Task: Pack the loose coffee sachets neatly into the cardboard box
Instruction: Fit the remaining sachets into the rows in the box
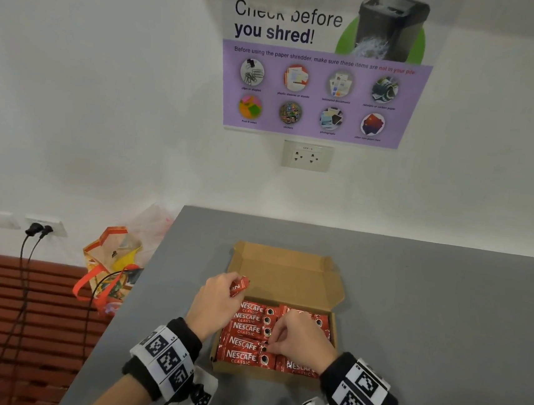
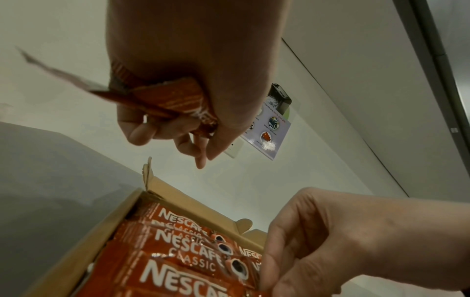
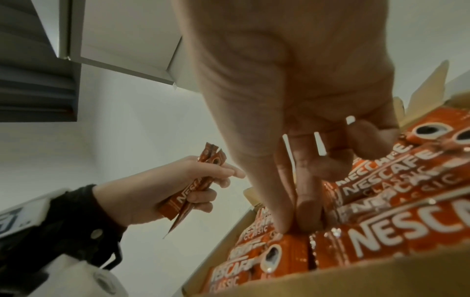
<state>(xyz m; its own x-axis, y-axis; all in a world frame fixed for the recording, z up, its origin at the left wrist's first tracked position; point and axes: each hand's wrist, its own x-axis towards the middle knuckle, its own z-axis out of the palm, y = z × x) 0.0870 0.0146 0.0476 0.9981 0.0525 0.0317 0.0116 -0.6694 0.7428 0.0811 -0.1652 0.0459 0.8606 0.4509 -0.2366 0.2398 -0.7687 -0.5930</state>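
Note:
An open cardboard box lies on the grey table, its lid folded back toward the wall. Red Nescafe sachets fill it in two columns of flat rows. My left hand hovers over the box's far left corner and grips a few loose sachets, also seen in the left wrist view and the right wrist view. My right hand is down in the middle of the box. Its thumb and forefinger pinch the end of a packed sachet between the two columns.
The table's left edge runs close to the box. Beyond that edge a colourful bag sits on the floor, with black cables plugged into a wall socket. A shredder poster and another socket hang on the wall behind.

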